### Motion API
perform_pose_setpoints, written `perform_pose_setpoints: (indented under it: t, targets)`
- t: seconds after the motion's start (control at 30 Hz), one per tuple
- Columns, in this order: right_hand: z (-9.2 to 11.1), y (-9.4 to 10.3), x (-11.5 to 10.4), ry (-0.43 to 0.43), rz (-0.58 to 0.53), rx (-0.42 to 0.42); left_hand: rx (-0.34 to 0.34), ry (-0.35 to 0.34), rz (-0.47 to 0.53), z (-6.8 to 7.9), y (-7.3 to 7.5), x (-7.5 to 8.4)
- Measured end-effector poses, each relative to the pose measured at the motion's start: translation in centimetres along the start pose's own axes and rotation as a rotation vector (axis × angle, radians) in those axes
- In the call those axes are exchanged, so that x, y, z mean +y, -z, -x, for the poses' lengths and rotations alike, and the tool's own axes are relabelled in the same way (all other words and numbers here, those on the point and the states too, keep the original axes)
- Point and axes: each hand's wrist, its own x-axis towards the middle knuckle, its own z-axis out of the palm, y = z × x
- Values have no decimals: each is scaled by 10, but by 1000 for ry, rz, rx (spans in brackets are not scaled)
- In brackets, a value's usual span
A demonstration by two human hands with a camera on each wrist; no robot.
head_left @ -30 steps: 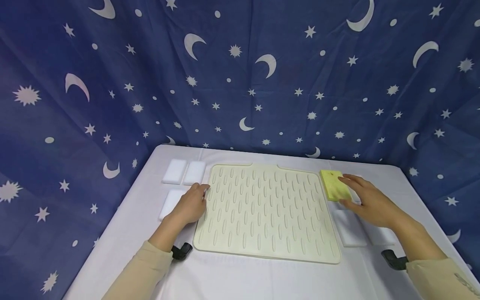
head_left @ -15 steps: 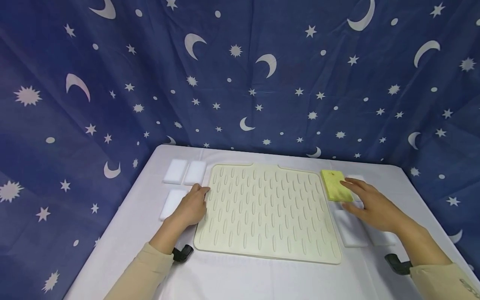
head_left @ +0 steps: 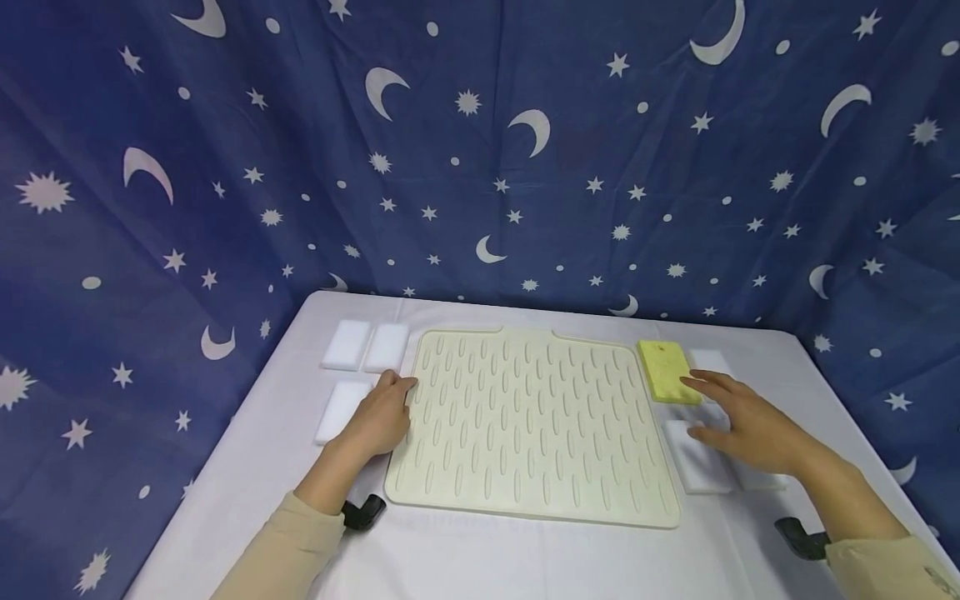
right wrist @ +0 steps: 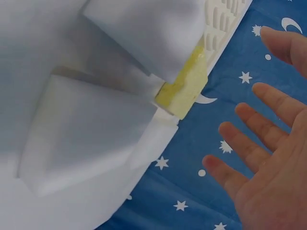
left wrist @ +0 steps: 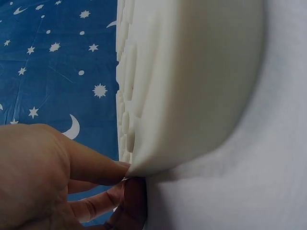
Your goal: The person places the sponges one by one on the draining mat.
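Note:
A cream silicone mat point(head_left: 528, 425) with rows of raised oval ridges lies flat on the white table. At its left edge my left hand point(head_left: 381, 414) pinches the rim; the left wrist view shows the thumb point(left wrist: 103, 167) against the edge and curled fingers below it. My right hand point(head_left: 753, 425), fingers spread and holding nothing, hovers over the right side. Just beyond its fingertips is a yellow sponge point(head_left: 666, 371), lying against the mat's upper right edge. Beneath and around that hand are white sponge blocks point(head_left: 696, 458), partly hidden by it.
Three more white blocks point(head_left: 347, 344) lie left of the mat, one partly behind my left hand. A blue curtain point(head_left: 450, 150) with moons and stars hangs behind and beside the white-covered table point(head_left: 480, 554). Black camera mounts point(head_left: 363, 512) sit at both wrists.
My right hand has drawn back slightly from the yellow sponge, toward me, uncovering a bit more of the white block behind. The left hand stays at the mat's edge, and the mat has not moved.

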Motion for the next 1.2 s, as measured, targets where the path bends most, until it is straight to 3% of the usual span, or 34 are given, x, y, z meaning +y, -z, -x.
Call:
perform_pose_setpoints:
  t: [0.7, 1.2]
  targets:
    - [13, -12, 7, 23, -13, -64, 4, -2, 50, -1, -4, -2]
    - [20, -17, 9, 14, -94, -96, -10, -12, 43, -3, -4, -5]
